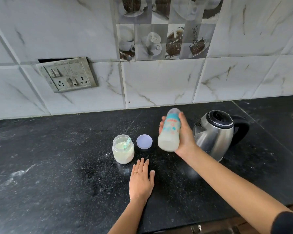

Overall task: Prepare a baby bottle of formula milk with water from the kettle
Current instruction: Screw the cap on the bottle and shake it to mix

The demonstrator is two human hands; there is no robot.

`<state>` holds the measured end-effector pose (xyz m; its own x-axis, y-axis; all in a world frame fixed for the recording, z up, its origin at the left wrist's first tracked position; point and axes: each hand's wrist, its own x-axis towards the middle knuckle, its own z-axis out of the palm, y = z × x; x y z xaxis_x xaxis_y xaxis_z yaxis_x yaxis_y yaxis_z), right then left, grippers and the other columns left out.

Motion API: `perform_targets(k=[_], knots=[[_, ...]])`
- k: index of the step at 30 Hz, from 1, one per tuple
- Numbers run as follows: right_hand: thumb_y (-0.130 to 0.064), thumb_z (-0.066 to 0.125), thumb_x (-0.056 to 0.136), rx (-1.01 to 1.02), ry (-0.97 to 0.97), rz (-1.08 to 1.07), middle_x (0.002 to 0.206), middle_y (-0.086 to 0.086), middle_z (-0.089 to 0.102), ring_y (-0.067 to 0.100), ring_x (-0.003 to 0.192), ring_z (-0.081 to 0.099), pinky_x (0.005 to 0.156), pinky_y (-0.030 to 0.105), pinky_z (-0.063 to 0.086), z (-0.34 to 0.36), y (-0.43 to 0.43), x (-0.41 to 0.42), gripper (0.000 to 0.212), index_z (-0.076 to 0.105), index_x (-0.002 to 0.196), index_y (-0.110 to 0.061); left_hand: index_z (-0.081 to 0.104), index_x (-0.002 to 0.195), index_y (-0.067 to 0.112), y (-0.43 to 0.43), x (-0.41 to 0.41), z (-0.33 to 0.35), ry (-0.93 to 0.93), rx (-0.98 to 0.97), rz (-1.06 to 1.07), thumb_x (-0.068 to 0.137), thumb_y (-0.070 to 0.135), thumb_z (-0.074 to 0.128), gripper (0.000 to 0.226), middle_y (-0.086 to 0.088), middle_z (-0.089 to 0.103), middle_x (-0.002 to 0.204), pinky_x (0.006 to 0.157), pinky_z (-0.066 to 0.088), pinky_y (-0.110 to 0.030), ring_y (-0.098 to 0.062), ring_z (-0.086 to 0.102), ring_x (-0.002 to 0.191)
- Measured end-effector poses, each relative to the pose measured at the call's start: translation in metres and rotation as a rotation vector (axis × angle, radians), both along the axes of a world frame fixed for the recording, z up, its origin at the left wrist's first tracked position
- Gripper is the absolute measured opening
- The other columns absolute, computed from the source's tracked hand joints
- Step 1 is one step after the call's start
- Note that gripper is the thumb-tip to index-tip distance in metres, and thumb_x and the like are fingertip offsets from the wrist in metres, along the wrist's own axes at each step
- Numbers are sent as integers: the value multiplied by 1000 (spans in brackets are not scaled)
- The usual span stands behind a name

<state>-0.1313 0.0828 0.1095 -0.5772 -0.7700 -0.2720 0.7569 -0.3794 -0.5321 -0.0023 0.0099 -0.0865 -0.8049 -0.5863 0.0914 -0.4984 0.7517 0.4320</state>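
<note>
Black speckled stone counter [57, 166] runs beneath a white marble-tiled wall [159, 81] with a grey switch plate [68, 74]. The right hand [184, 137] is wrapped round a clear plastic baby bottle with turquoise print [170, 130], holding it above the counter near its back edge, between a round lilac plastic lid [144, 141] and a stainless-steel kettle with black lid and handle [215, 132]. The bottle's long axis tilts away, top toward the wall, milky base toward the person. The left hand [141, 181] lies flat on the counter, fingers straight, just beside an open glass jar of white powder [123, 152] holding a green scoop [127, 143].
</note>
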Motion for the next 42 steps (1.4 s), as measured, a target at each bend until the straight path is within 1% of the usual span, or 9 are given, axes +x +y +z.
perform_targets(k=[4,8,13,17,20,25,33,38,42], knots=[[-40,45,94,52,340,137,95,11,65,23,69,63,57,34,53,-12,6,11,35,50,128,-32,26,150,21,0,0,-1,-4,3,3,87,55,1,76,1,21,158,115,-7,-23,-12,10,147],[-44,51,91,-28,98,32,93,9,64,24,65,63,58,33,54,-8,-4,2,55,40,141,-25,28,149,21,0,-1,-2,2,11,7,88,56,3,75,0,22,158,115,-7,-23,-12,12,147],[-40,47,90,-48,228,212,90,10,63,25,60,58,53,31,51,1,-1,17,37,51,123,-24,28,149,18,1,-2,-1,-7,-3,6,88,55,3,75,0,22,158,116,-5,-24,-13,11,147],[-49,52,90,-21,-94,78,82,8,68,21,65,66,58,30,57,9,-12,9,45,61,100,-5,30,149,20,1,-1,-1,11,7,10,89,55,6,73,0,24,157,115,-5,-23,-13,13,147],[-48,55,91,-15,-292,19,82,16,67,27,72,65,57,36,59,11,-16,5,51,57,109,-1,31,148,21,2,-1,-1,15,2,12,90,55,7,72,0,25,157,115,-5,-23,-13,14,146],[-36,43,100,32,-327,-55,104,22,60,33,89,60,50,44,58,12,-12,5,44,44,131,-5,31,148,21,2,-2,-1,22,6,14,92,53,11,68,-1,25,157,116,-4,-24,-13,14,146],[-25,43,103,77,-368,-69,102,28,56,42,94,56,80,56,47,21,-3,7,26,50,104,0,30,149,20,2,-3,0,21,8,15,95,52,16,64,0,23,157,115,-6,-23,-13,13,147],[-27,46,102,97,-361,-73,107,29,55,42,94,57,75,56,49,18,-2,3,33,45,123,-2,30,149,20,2,-3,1,31,16,16,101,43,32,53,0,23,158,117,-4,-24,-13,12,147],[-35,49,99,118,-313,-56,108,27,57,39,94,59,70,52,51,18,-1,-1,41,45,124,-2,31,148,19,3,-3,1,41,15,18,101,42,33,53,-1,24,157,118,-1,-26,-14,14,147]])
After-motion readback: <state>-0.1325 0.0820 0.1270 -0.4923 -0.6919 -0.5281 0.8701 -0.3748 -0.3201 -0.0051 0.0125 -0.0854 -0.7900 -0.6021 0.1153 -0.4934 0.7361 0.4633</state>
